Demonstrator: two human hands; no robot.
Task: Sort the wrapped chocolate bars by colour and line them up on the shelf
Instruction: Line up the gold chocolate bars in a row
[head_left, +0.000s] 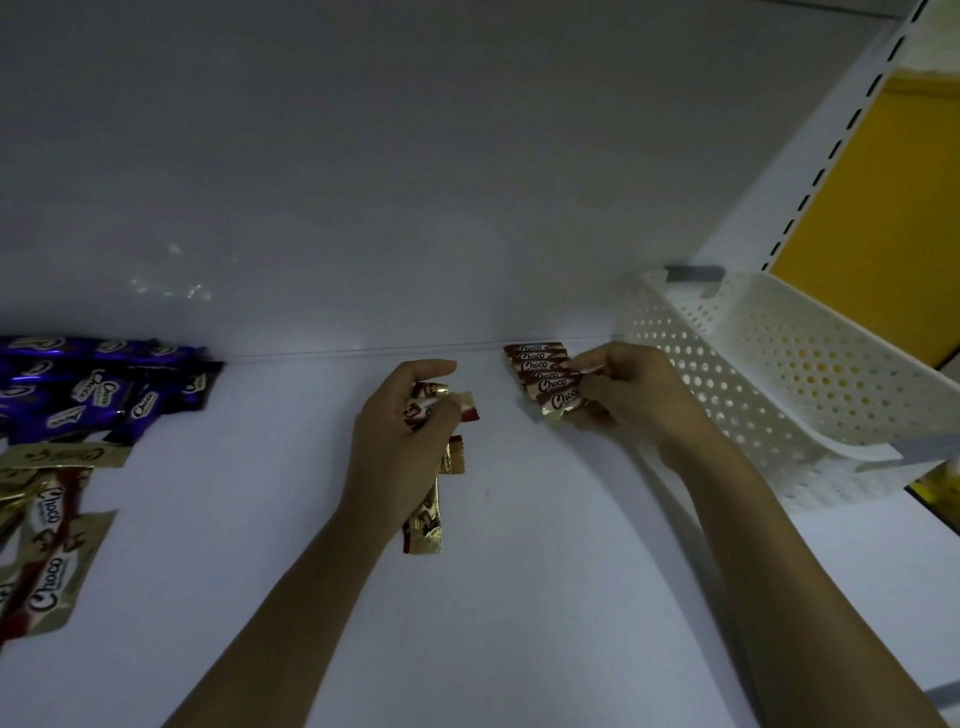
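Gripping gold bars (423, 525), left hand (402, 441); right hand (626, 392) pinches row's (537, 364) front bar (561, 402).

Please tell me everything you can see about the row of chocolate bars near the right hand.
The row of red-and-gold bars lies at the back of the white shelf, just left of the white basket. Roughly six shiny foil wrappers marked Choco overlap side by side. The right hand pinches the nearest bar.
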